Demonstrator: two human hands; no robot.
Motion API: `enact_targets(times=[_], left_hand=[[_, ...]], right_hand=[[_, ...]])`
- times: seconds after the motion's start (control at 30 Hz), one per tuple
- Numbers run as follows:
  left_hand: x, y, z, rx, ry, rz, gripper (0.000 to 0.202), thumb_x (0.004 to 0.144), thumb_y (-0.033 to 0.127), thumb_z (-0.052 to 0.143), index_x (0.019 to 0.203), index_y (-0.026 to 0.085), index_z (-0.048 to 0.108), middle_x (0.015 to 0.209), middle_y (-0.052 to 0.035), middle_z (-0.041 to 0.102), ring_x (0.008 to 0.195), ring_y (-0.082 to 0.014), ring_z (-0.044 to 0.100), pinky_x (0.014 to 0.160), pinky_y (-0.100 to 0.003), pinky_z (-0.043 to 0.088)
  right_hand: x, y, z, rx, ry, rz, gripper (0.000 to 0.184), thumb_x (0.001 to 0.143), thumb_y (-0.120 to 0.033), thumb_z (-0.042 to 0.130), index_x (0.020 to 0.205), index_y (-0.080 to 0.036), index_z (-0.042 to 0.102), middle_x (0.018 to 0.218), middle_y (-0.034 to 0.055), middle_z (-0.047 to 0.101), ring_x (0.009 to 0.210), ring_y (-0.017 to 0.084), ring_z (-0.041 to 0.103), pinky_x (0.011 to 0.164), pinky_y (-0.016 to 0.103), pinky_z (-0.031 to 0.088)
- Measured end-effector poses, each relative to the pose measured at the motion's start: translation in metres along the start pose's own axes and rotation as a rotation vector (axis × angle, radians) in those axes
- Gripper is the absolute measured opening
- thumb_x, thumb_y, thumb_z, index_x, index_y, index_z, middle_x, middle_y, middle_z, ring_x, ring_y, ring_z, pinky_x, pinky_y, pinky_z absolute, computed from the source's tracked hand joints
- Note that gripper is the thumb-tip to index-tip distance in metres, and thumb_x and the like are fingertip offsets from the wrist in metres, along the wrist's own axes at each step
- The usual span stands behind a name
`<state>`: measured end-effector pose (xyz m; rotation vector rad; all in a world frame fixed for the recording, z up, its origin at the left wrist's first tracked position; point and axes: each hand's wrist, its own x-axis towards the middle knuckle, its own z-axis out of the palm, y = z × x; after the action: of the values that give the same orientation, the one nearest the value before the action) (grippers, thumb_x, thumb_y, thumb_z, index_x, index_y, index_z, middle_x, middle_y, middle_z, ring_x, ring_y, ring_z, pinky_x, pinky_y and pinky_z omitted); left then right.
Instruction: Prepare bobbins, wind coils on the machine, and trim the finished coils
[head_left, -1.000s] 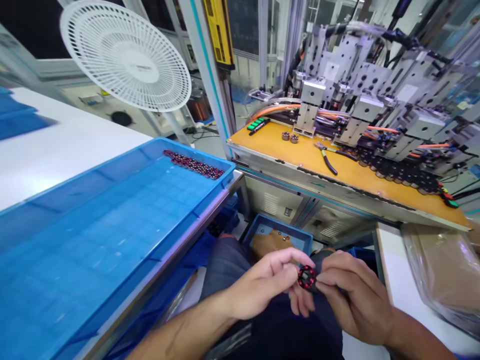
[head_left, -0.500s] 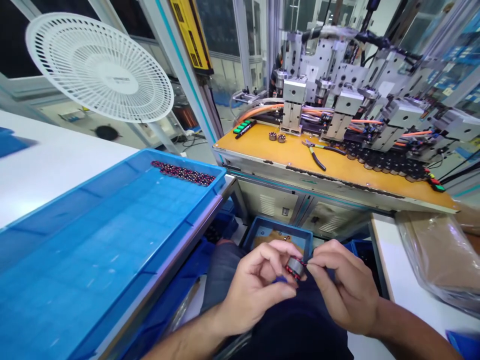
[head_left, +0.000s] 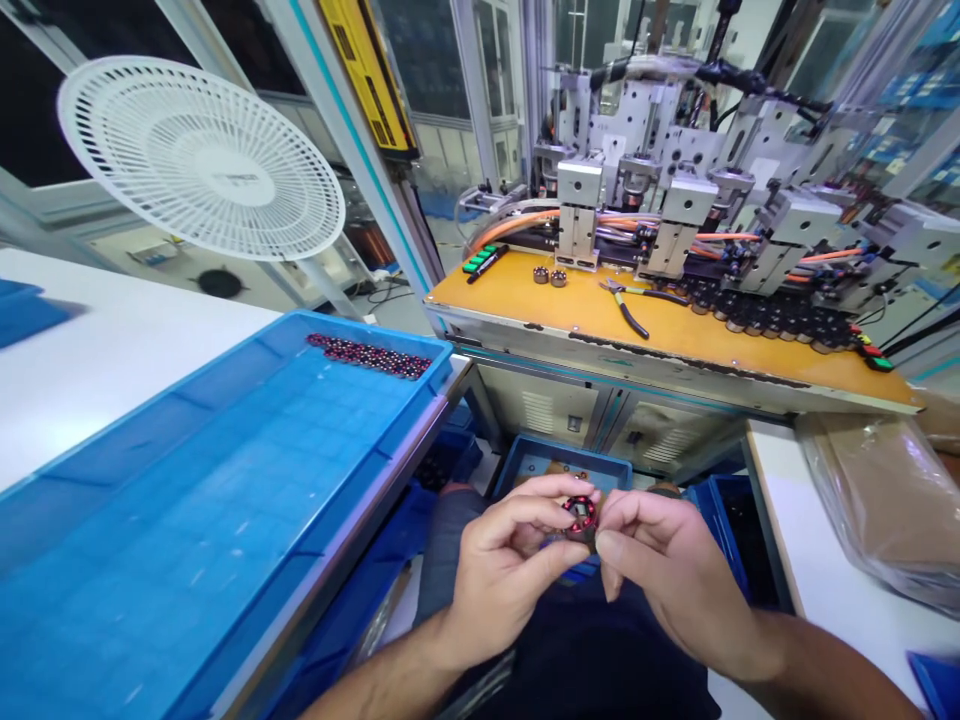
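Observation:
A small ring-shaped motor stator (head_left: 580, 514), dark with red around its hollow middle, is held up above my lap. My left hand (head_left: 517, 545) grips it between thumb and fingers on its left and lower sides. On its right edge, the thumb and fingers of my right hand (head_left: 660, 550) close in a pinch, and the fingertips cover part of the ring. Its open face is turned towards me. Just beyond my hands, a blue bin (head_left: 525, 450) with a few small rings in it sits low down.
At left, a large blue tray (head_left: 225, 470) holds rows of red-black stators (head_left: 367, 356) at its far end. An orange bench (head_left: 517, 300) bears pliers (head_left: 626, 308), several dark motor parts (head_left: 772, 318) and a metal machine (head_left: 679, 215). A white fan (head_left: 232, 175) stands far left; plastic-wrapped cardboard (head_left: 885, 500) lies right.
The stator has been turned so that its hollow face now shows instead of its grey side. My right hand has moved left, close against it.

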<state>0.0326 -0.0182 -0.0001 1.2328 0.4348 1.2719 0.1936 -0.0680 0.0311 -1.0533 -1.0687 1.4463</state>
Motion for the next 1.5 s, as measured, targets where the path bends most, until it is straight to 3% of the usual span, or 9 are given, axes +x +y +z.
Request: enact_targets(times=[0.33,0.4,0.47,0.57,0.67,0.8,1.07,1.3,1.5], left_hand=[[0.002,-0.007,-0.001,-0.123,-0.003,-0.081,0.019,0.072,0.018,0.083,0.088,0.026,0.077,0.106,-0.0045,0.079,0.113,-0.0259,0.068,0.098,-0.043,0.055],[0.004,-0.011,-0.005,-0.181,-0.003,-0.14,0.015,0.077,0.025,0.08,0.092,0.028,0.077,0.111,-0.0055,0.077,0.114,-0.0261,0.068,0.098,-0.044,0.055],[0.006,-0.014,-0.012,-0.148,0.098,-0.179,0.021,0.082,0.032,0.075,0.102,0.027,0.076,0.118,-0.0079,0.075,0.115,-0.0258,0.067,0.097,-0.043,0.055],[0.006,-0.009,-0.019,0.223,0.285,-0.069,0.03,0.081,0.025,0.075,0.111,0.026,0.073,0.117,-0.007,0.074,0.107,-0.0198,0.069,0.092,-0.03,0.056],[0.004,0.007,-0.015,0.605,0.119,0.128,0.038,0.074,0.018,0.081,0.11,0.026,0.074,0.105,-0.0036,0.076,0.092,-0.0161,0.071,0.082,-0.022,0.056],[0.007,0.024,0.003,0.715,-0.062,0.236,0.044,0.069,0.023,0.086,0.111,0.022,0.072,0.092,-0.0033,0.078,0.078,-0.0154,0.072,0.075,-0.02,0.057],[0.01,0.021,-0.001,0.676,-0.121,0.185,0.037,0.076,0.012,0.078,0.111,0.023,0.072,0.098,-0.0059,0.077,0.088,-0.0182,0.071,0.079,-0.026,0.057],[0.007,0.021,-0.001,0.306,-0.097,-0.117,0.024,0.076,0.013,0.077,0.099,0.022,0.076,0.104,-0.0087,0.075,0.077,-0.0157,0.072,0.064,-0.021,0.059],[0.009,0.026,-0.009,0.585,-0.151,0.118,0.027,0.077,0.006,0.073,0.1,0.019,0.073,0.104,-0.0095,0.076,0.092,-0.0182,0.073,0.081,-0.024,0.059]], right_hand=[[0.01,0.013,0.004,0.133,-0.148,0.005,0.026,0.085,-0.035,0.072,0.099,-0.014,0.066,0.073,-0.0001,0.062,0.058,0.009,0.059,0.056,0.022,0.052],[0.013,0.016,0.003,0.014,-0.094,-0.17,0.02,0.086,-0.03,0.069,0.099,-0.016,0.065,0.074,0.0008,0.063,0.061,0.011,0.062,0.056,0.023,0.054],[0.016,0.016,-0.002,-0.289,0.077,-0.5,0.02,0.083,-0.023,0.07,0.102,-0.018,0.064,0.081,0.0032,0.066,0.068,0.014,0.065,0.059,0.025,0.056],[0.023,0.017,-0.015,-0.881,0.316,-0.979,0.027,0.08,-0.011,0.068,0.105,-0.019,0.063,0.084,0.0051,0.07,0.074,0.017,0.068,0.066,0.028,0.059],[0.027,0.021,-0.029,-1.158,0.278,-1.153,0.028,0.081,-0.007,0.064,0.108,-0.017,0.061,0.081,0.005,0.07,0.074,0.017,0.068,0.069,0.03,0.06],[0.026,0.026,-0.032,-1.23,0.158,-1.308,0.024,0.084,-0.009,0.061,0.108,-0.009,0.061,0.083,0.0104,0.07,0.078,0.021,0.067,0.068,0.034,0.06],[0.01,0.001,-0.009,-0.78,0.106,-0.878,0.017,0.085,-0.018,0.065,0.103,-0.018,0.065,0.082,0.0051,0.063,0.067,0.015,0.061,0.058,0.027,0.053],[0.007,0.005,-0.005,-0.638,0.163,-0.736,0.01,0.086,-0.009,0.063,0.086,-0.018,0.068,0.073,0.0022,0.061,0.063,0.012,0.057,0.055,0.025,0.048],[-0.005,-0.013,-0.039,-0.662,0.124,-0.609,0.006,0.09,-0.015,0.059,0.09,-0.019,0.064,0.076,0.0027,0.059,0.069,0.014,0.058,0.059,0.027,0.049]])
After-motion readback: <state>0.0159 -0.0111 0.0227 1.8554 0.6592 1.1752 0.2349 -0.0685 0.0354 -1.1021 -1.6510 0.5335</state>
